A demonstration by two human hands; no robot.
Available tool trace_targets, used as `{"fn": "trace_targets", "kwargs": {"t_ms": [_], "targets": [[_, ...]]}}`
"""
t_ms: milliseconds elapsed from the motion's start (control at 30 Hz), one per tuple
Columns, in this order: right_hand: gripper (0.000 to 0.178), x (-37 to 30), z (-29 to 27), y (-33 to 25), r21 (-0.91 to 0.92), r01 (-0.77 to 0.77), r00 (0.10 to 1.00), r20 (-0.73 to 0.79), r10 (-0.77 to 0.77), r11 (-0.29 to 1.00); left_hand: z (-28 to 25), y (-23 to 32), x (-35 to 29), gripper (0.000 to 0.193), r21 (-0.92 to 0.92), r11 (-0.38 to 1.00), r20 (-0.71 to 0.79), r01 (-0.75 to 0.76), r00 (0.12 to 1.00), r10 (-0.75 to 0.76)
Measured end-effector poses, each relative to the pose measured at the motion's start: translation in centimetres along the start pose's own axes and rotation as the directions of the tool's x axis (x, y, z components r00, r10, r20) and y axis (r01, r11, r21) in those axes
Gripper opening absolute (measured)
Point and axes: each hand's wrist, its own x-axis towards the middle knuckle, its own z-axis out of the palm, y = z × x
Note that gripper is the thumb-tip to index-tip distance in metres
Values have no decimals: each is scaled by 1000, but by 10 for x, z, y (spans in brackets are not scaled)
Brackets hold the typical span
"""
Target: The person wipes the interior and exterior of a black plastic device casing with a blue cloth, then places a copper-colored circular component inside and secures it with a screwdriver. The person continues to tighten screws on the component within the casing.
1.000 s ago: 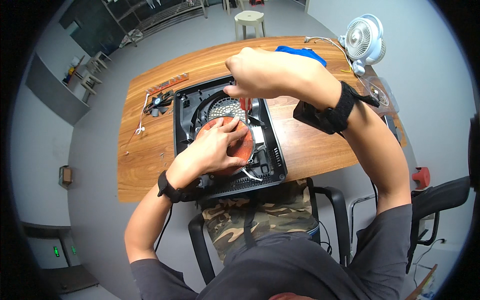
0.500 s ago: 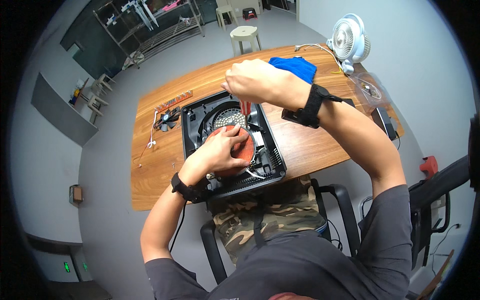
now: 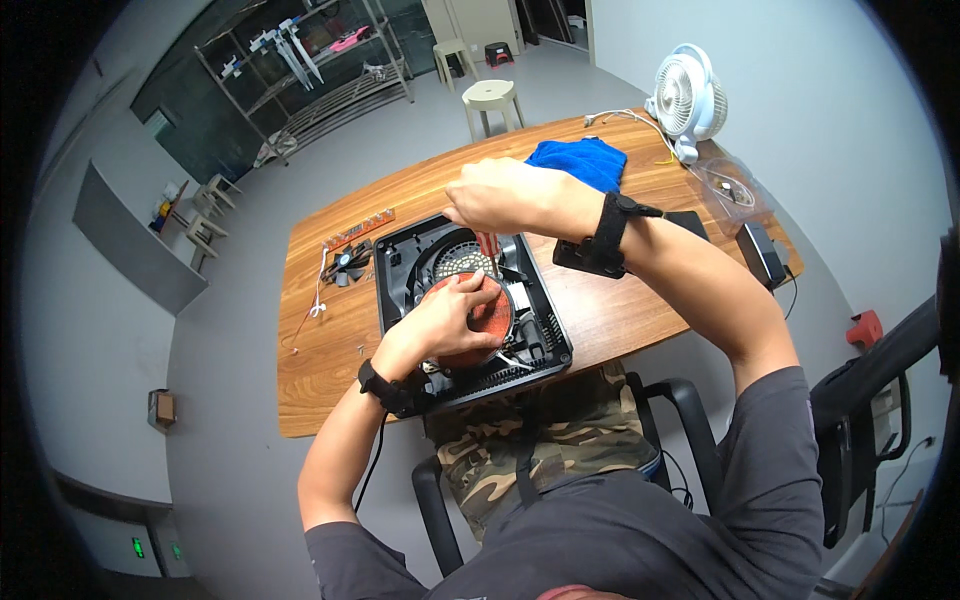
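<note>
A black plastic appliance housing (image 3: 399,262) lies on the table, its inside showing, with a round vent grille (image 3: 463,261) at the far part. In its nearer part sits a red round disc, probably a coil (image 3: 492,318). My left hand (image 3: 440,325) rests on this disc with fingers spread. Above the disc's far right edge, my right hand (image 3: 510,196) is closed round the top of a screwdriver (image 3: 487,245) with a red handle. The screwdriver stands nearly upright, its shaft reaching down beside my left fingertips. Exactly what its tip touches is too small to tell.
Left of the housing on the wooden table (image 3: 325,385) lie a small black fan (image 3: 347,262), an orange strip (image 3: 358,229) and thin wires. Beyond my right arm are a blue cloth (image 3: 580,162), a white desk fan (image 3: 688,100), a clear plastic tray (image 3: 735,190) and a black box (image 3: 762,255).
The whole view has shifted slightly, so the table appears lower. My left hand stays on the red disc, and my right hand still grips the screwdriver at about the same spot.
</note>
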Motion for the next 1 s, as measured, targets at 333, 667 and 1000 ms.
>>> {"fn": "trace_targets", "kwargs": {"t_ms": [333, 667, 1000], "targets": [[42, -17, -48, -10, 143, -262, 891, 416, 182, 955, 5, -6, -6, 84, 32, 999, -49, -15, 999, 17], [53, -5, -25, -13, -19, -146, 975, 167, 147, 989, 9, -11, -4, 84, -3, 999, -49, -34, 998, 34], [28, -1, -9, 5, 185, 38, 995, 88, -55, 982, 8, -9, -2, 81, 5, 999, -41, -34, 999, 34]]}}
